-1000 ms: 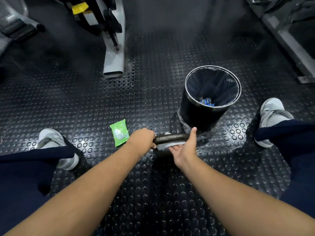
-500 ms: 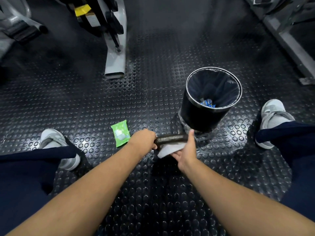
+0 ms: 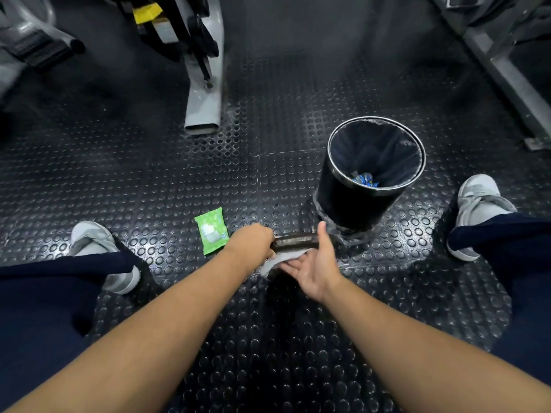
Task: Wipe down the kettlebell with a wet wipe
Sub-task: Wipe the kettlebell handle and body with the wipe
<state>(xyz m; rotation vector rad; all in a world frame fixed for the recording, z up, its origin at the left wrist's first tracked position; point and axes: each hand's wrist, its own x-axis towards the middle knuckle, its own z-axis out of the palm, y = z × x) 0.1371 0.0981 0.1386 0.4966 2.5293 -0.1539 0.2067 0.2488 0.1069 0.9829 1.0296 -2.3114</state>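
A left hand is clamped around the kettlebell handle. The right hand, fingers spread apart, presses a limp wet wipe beneath it. Cast iron, likely heavy and rigid; the handle is the place to hold it.

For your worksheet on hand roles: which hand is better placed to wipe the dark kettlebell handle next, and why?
The right hand. It lies open with the white wet wipe against the dark metal kettlebell handle, while the left hand is closed around the handle's other end, steadying it.

Studded floor: bin, wipe pack
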